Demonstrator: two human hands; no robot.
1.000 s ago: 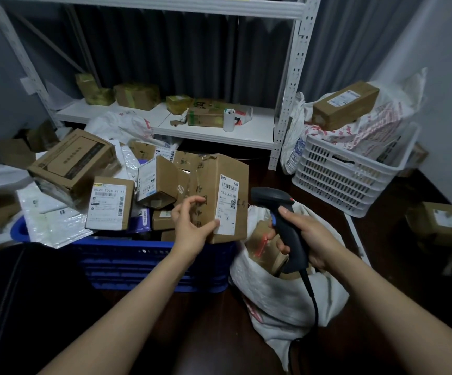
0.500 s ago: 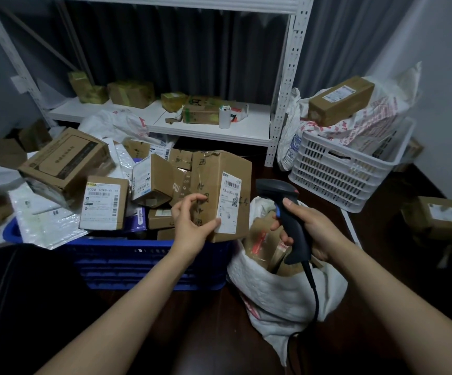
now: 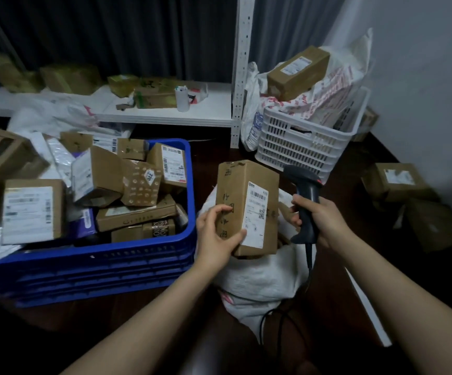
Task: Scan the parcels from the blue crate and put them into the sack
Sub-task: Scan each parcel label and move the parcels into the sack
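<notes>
Holding a tall brown box (image 3: 233,201) upright in the middle of the frame, the left hand (image 3: 215,234) has its thumb along the bottom of the white label (image 3: 256,212) and its fingers curled over the box's left face, so it's a proper grip. Box sits right over the open mouth of the white sack (image 3: 257,277), which slumps on the dark floor at centre bottom. Just right of the box, the right hand (image 3: 322,217) is wrapped round the handle of a black scanner (image 3: 304,185), head up near the box's upper right corner, cable (image 3: 310,255) trailing down over the sack. Blue crate (image 3: 105,263) fills the left side, just beside the sack, piled with more parcels (image 3: 138,185). Upper right there's a white basket (image 3: 300,142) with a long carton (image 3: 298,71) on top of some bags, next to a white shelf (image 3: 165,116) with a few more packages
</notes>
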